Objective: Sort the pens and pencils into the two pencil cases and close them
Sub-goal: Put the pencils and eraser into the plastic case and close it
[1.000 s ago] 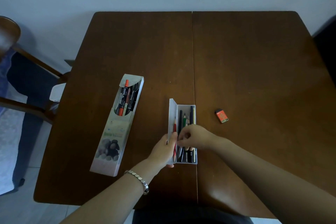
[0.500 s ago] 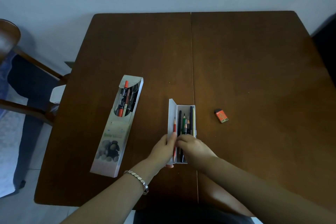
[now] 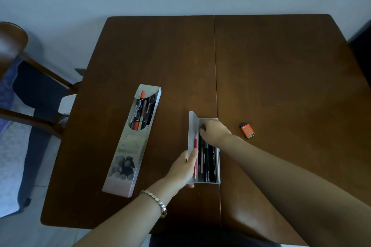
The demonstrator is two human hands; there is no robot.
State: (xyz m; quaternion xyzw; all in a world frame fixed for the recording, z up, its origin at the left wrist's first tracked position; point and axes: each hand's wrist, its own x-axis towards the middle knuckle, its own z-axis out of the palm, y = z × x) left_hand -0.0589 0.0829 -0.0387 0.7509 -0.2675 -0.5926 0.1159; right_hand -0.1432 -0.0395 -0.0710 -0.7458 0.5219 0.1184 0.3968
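A small white pencil case [image 3: 192,126] lies open near the table's front middle, its lid standing up on the left side. Inside lie a red pencil [image 3: 195,146] and several dark pencils [image 3: 210,162]. My left hand [image 3: 183,168] grips the lid's near left edge, thumb against the red pencil. My right hand [image 3: 214,130] rests over the far end of the case, fingers curled down onto the pencil tips. A long white case with a cartoon picture [image 3: 131,146] lies open to the left, holding pens [image 3: 142,112], one of them orange-capped.
An orange eraser [image 3: 248,130] lies on the brown wooden table [image 3: 281,76] to the right of the small case. A wooden chair [image 3: 24,78] stands at the table's left edge. A wall runs behind the table.
My right hand has moved from the near middle of the small case up to its far end. My left hand has kept its hold on the lid.
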